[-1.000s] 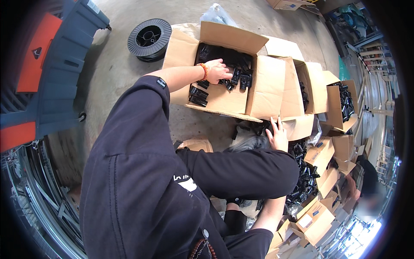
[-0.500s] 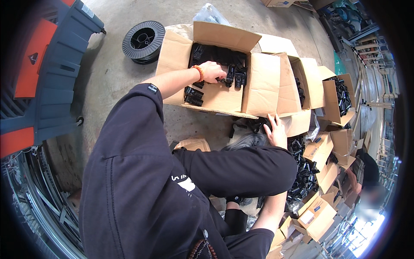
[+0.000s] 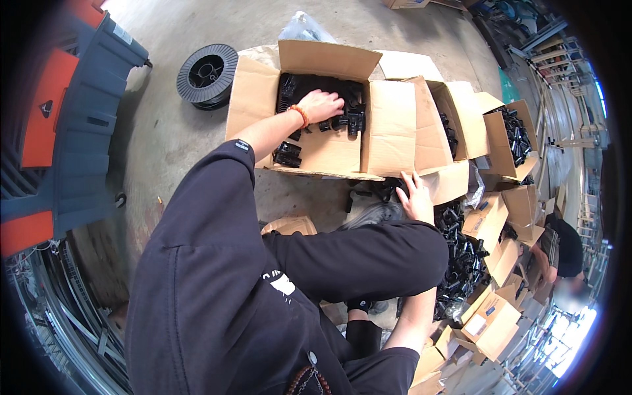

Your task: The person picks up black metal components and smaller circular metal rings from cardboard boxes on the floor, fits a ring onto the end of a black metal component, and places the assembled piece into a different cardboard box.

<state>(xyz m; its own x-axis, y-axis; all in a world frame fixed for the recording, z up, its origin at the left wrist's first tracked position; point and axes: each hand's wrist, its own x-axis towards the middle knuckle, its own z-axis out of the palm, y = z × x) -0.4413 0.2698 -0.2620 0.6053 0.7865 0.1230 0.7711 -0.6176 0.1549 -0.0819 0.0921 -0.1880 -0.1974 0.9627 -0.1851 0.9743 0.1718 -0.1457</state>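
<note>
An open cardboard box [image 3: 329,155] holds several black plastic fittings [image 3: 287,155], some laid in rows along its walls. My left hand [image 3: 320,106], with a beaded bracelet at the wrist, reaches into this box. Its fingers are bent down over the dark fittings, and whatever lies under the fingertips is hidden. Close by the fingertips, a black fitting [image 3: 355,122] lies in the box. My right hand [image 3: 417,199] comes up past my raised knee, fingers spread, its fingertips at the lower edge of the box's right flap [image 3: 391,131].
A black spool [image 3: 207,76] stands on the floor left of the box. To the right are more open boxes [image 3: 507,158] and a big heap of black fittings [image 3: 462,253]. A person [image 3: 559,247] bends at the far right. A grey and orange bin [image 3: 85,131] stands at left.
My left hand has shifted up and left inside the box, away from the fittings near its right wall. My right hand stays by the flap. The view has moved slightly.
</note>
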